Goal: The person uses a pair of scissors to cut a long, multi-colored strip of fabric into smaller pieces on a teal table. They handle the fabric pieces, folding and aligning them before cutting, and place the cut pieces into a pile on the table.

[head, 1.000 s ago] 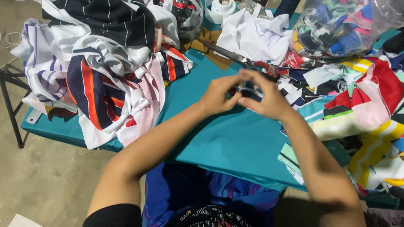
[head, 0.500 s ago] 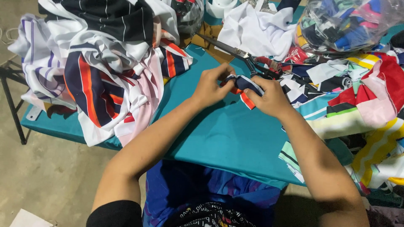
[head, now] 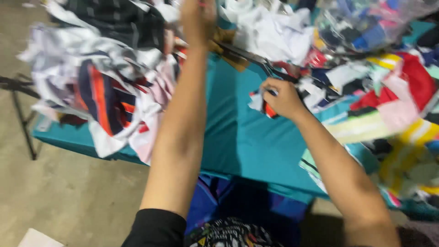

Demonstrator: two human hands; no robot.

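Note:
The picture is blurred by motion. My right hand [head: 284, 97] rests on the teal table cover [head: 238, 137], shut on a small folded piece of white, red and dark cloth [head: 259, 103]. My left hand [head: 197, 18] is stretched far forward to the top edge of the view, over the heap of striped garments [head: 105, 77]; its fingers are blurred and I cannot tell whether they hold anything. Dark scissors [head: 256, 59] lie on the table just beyond my right hand.
A pile of colourful cloth pieces [head: 393, 100] covers the right side of the table. A clear plastic bag of fabrics [head: 366, 23] sits at the back right, white cloth [head: 274, 32] behind the scissors. Concrete floor [head: 68, 196] lies to the left.
My left hand has left the small cloth piece and shot forward over the garment heap. My right hand has stayed put with the cloth, and the head has moved closer.

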